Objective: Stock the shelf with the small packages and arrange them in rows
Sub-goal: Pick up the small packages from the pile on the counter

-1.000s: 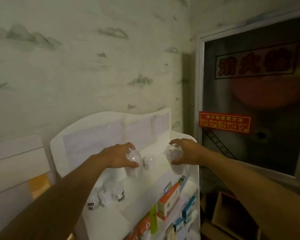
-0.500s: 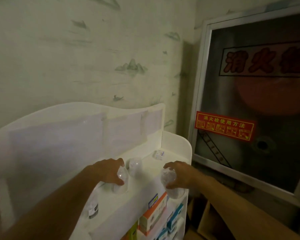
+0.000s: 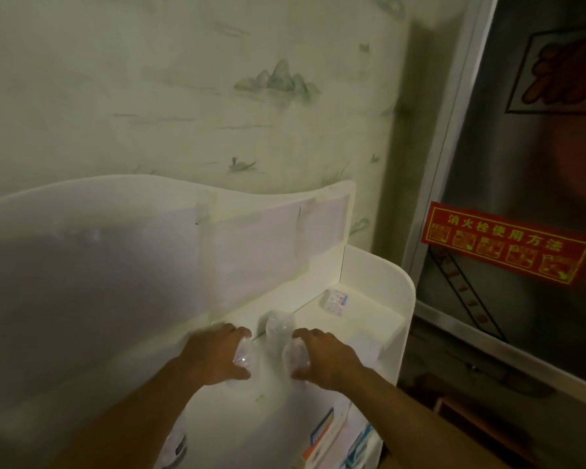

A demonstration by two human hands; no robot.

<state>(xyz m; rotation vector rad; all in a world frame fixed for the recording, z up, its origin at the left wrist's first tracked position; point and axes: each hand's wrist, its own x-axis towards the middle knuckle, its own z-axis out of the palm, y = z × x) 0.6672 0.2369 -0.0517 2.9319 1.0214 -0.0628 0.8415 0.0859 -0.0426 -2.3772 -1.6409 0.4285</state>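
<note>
My left hand (image 3: 217,357) grips a small clear-wrapped package (image 3: 243,358) on the top of the white shelf (image 3: 369,319). My right hand (image 3: 322,358) grips a second clear-wrapped package (image 3: 293,357) close beside it. Between and just behind the two hands stands a third clear package (image 3: 278,324), upright near the back panel. A small white and blue packet (image 3: 335,300) lies alone in the far right corner of the shelf top. Another wrapped package (image 3: 176,445) shows under my left forearm.
The shelf's tall white back panel (image 3: 149,258) rises behind the hands, its curved side wall (image 3: 403,299) at the right. Coloured boxes (image 3: 322,438) fill the lower tier. A metal cabinet door with a red label (image 3: 501,245) stands at the right.
The view has moved closer to the shelf. Both hands have come together, bringing their packages near the standing one in the middle of the shelf top.
</note>
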